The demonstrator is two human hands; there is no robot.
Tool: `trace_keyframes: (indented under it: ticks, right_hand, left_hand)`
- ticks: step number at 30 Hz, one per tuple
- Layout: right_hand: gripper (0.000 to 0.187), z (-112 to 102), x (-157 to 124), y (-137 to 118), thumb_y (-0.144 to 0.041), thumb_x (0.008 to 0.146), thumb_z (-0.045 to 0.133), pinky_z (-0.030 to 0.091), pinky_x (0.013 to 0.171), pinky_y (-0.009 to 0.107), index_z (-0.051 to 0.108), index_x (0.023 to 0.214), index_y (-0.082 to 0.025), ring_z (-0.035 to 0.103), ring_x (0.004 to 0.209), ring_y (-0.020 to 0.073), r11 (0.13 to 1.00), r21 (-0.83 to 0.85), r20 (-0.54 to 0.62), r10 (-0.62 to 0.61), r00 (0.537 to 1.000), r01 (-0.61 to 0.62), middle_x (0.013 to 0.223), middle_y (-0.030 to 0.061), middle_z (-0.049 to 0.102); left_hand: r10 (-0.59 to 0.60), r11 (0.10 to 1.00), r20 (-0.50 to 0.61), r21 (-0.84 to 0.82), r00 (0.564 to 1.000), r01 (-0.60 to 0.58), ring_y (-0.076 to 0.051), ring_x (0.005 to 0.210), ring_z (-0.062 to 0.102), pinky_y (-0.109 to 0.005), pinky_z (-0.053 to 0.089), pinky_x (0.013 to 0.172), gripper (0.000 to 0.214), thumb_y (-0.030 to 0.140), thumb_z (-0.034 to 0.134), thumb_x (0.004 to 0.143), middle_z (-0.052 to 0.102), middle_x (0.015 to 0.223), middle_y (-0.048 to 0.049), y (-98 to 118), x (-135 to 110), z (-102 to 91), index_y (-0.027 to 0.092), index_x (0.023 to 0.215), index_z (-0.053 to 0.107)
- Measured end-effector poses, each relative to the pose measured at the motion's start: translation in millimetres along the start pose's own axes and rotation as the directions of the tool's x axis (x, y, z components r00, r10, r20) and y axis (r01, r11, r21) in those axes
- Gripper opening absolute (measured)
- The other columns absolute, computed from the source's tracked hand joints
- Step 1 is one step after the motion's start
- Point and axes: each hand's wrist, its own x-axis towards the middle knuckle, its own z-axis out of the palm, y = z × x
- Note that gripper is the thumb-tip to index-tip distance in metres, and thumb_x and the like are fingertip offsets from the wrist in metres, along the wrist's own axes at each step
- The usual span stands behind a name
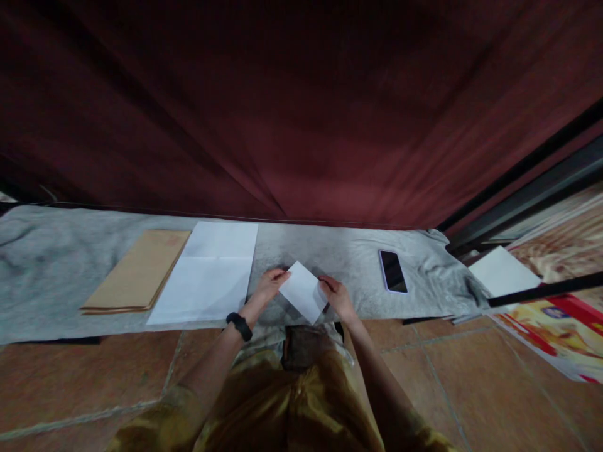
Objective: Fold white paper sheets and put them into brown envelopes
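A small folded white paper [304, 292] is held just above the grey cloth [47, 263] in front of me. My left hand [271, 284] pinches its left corner, fingers closed on the edge; a black band sits on that wrist. My right hand [335, 295] grips the paper's right edge, fingers closed on it. The paper is tilted, with one corner pointing toward me.
A stack of brown envelopes [139, 271] lies at the left, beside a stack of white sheets [210, 271]. A dark phone [392, 271] lies to the right. Another white sheet [503, 271] and colourful printed paper [560, 329] are at far right. A dark red curtain [301, 107] hangs behind.
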Motion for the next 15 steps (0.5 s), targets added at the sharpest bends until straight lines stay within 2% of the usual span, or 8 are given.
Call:
trace_keyframes:
  ticks: [2,5,11,15]
  right_hand:
    - [0.032,3.2,0.1,-2.4,-0.040,0.084,0.056,0.054,0.076,0.034,0.076,0.094,-0.018,0.070,0.082,0.0238,0.999,0.031,0.041,0.025,0.999,-0.027,0.090,0.0069,0.078]
    - [0.031,10.2,-3.6,-4.6,-0.041,0.081,0.055,0.051,0.069,0.030,0.075,0.086,-0.018,0.067,0.076,0.0221,0.997,0.050,0.005,0.055,0.998,-0.055,0.080,0.0050,0.075]
    - [0.032,14.7,-9.8,-8.5,-0.044,0.080,0.052,0.046,0.068,0.029,0.072,0.079,-0.020,0.062,0.075,0.0204,0.988,0.093,-0.083,0.127,0.988,-0.119,0.075,0.0040,0.071]
    - [0.027,10.9,-9.1,-11.8,-0.043,0.074,0.056,0.045,0.066,0.027,0.071,0.074,-0.020,0.059,0.072,0.0189,0.975,0.158,-0.066,0.171,0.983,-0.159,0.070,0.0013,0.069]
  left_hand:
    - [0.000,0.998,0.020,-0.055,1.000,0.001,-0.012,0.051,0.049,-0.024,0.035,0.049,0.045,0.062,0.066,0.071,0.060,0.061,0.0016,2.5,0.3,0.9,0.017,0.076,0.068]
    - [-0.004,0.993,0.003,-0.114,1.000,0.004,-0.010,0.051,0.047,-0.023,0.033,0.048,0.047,0.064,0.069,0.070,0.057,0.060,0.0025,3.6,0.8,-0.1,0.017,0.073,0.066]
    - [-0.031,0.983,-0.028,-0.180,0.999,0.026,-0.010,0.049,0.047,-0.023,0.034,0.048,0.047,0.061,0.072,0.067,0.056,0.058,0.0034,-2.6,2.6,-1.2,0.016,0.081,0.068]
    - [-0.038,0.980,-0.036,-0.199,0.999,0.030,-0.010,0.048,0.046,-0.023,0.033,0.048,0.046,0.060,0.072,0.066,0.053,0.053,0.0043,-5.4,6.3,-1.7,0.016,0.079,0.068]
